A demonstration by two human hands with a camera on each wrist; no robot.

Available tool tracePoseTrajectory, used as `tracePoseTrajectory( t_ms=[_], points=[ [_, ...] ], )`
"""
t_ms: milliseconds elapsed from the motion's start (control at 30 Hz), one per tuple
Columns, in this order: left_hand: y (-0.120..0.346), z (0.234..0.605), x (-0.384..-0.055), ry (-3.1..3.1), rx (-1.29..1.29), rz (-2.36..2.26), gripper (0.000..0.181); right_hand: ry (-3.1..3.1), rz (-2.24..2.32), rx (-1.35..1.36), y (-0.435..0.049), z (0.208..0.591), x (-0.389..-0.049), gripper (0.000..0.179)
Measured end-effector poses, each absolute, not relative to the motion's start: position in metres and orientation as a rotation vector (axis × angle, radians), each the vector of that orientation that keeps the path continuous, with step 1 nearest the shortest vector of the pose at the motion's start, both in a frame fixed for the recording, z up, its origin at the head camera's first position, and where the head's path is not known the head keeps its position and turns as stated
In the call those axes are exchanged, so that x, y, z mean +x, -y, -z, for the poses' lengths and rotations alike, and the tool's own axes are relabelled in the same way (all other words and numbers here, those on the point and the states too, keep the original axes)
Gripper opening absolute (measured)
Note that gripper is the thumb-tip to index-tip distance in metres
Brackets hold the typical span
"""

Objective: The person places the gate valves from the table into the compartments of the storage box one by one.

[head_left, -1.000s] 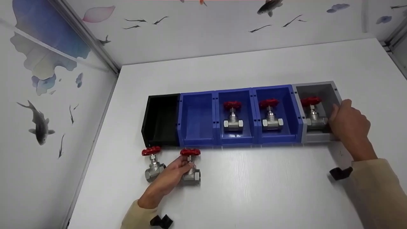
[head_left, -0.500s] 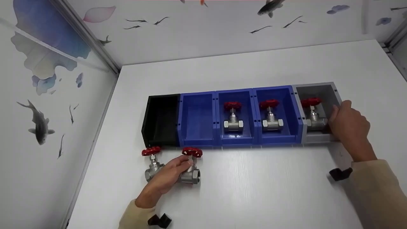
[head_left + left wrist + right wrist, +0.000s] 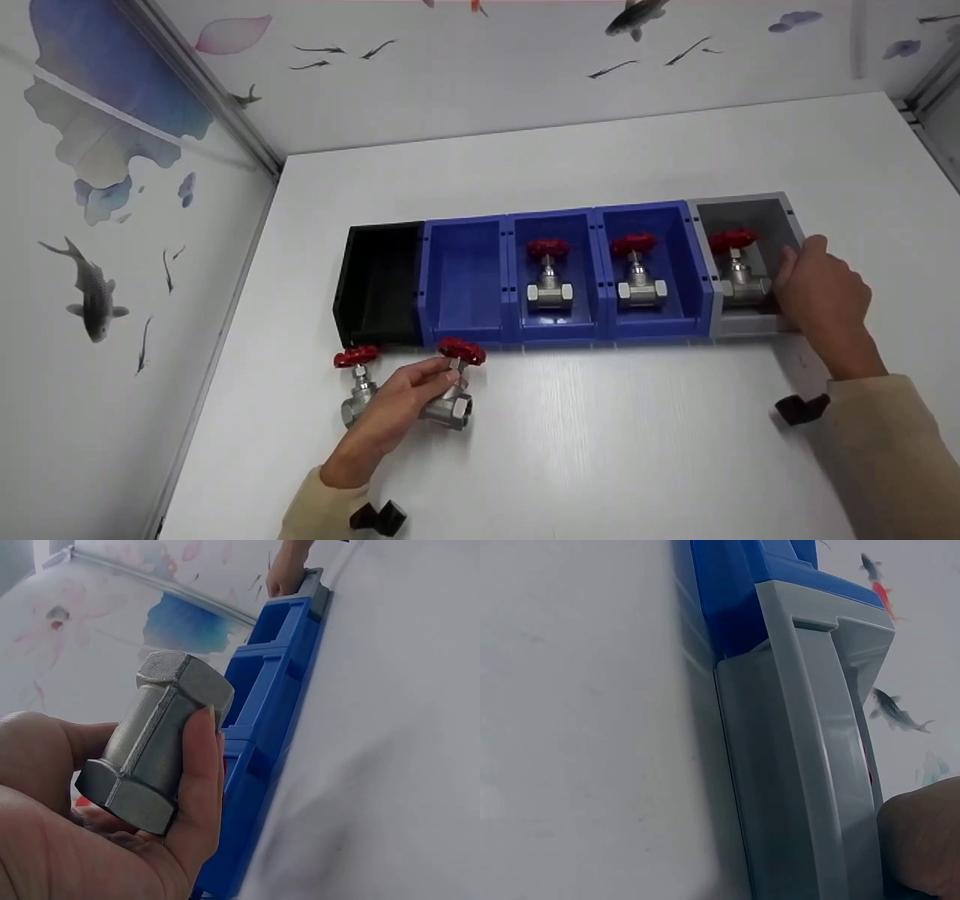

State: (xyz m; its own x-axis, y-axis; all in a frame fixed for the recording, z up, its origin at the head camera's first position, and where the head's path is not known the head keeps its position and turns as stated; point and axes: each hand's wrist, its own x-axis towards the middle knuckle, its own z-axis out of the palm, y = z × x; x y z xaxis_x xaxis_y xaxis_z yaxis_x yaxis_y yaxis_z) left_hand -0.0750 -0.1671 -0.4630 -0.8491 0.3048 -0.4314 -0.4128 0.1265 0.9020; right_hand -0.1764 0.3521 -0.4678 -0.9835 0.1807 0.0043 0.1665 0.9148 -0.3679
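Observation:
My left hand (image 3: 397,405) holds a gate valve (image 3: 448,411) with a red handwheel around its neck, tilted, in front of the blue bins. The left wrist view shows the valve's steel body (image 3: 146,742) between thumb and fingers. A second valve (image 3: 361,386) lies just left of that hand, partly hidden behind it. At the far right, my right hand (image 3: 829,300) grips the right wall of the grey bin (image 3: 750,325), thumb inside. Within that bin rests another valve (image 3: 741,287), its right end close to the thumb.
Bins stand joined in a row: a black bin (image 3: 379,339) at left, then blue bins, then the grey one. Valves sit in the middle blue bin (image 3: 555,330) and the right blue bin (image 3: 660,328). Printed walls border the white table (image 3: 600,450) behind and at left.
The valve in my left hand has risen a little and tilted, its handwheel shifting up and to the right. My right hand has stayed on the grey bin.

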Motion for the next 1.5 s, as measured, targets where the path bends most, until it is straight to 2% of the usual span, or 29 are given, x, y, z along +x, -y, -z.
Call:
tracePoseTrajectory(
  t_ms=[167, 633, 933, 1500],
  points=[
    [0.166, 0.460, -0.077, -1.881, -0.127, -1.806, 0.059, 3.053, -0.584, -0.273, -0.353, 0.467, -0.177, 0.049],
    [0.161, 0.455, -0.083, -2.025, -0.198, -1.704, 0.060, 3.041, -0.578, -0.282, -0.351, 0.468, -0.178, 0.049],
    [0.158, 0.451, -0.090, -1.937, -0.149, -1.781, 0.052, 3.054, -0.568, -0.299, -0.352, 0.467, -0.178, 0.050],
    [0.153, 0.443, -0.103, -1.990, -0.108, -1.760, 0.054, 3.049, -0.567, -0.291, -0.353, 0.469, -0.178, 0.049]
  ],
)
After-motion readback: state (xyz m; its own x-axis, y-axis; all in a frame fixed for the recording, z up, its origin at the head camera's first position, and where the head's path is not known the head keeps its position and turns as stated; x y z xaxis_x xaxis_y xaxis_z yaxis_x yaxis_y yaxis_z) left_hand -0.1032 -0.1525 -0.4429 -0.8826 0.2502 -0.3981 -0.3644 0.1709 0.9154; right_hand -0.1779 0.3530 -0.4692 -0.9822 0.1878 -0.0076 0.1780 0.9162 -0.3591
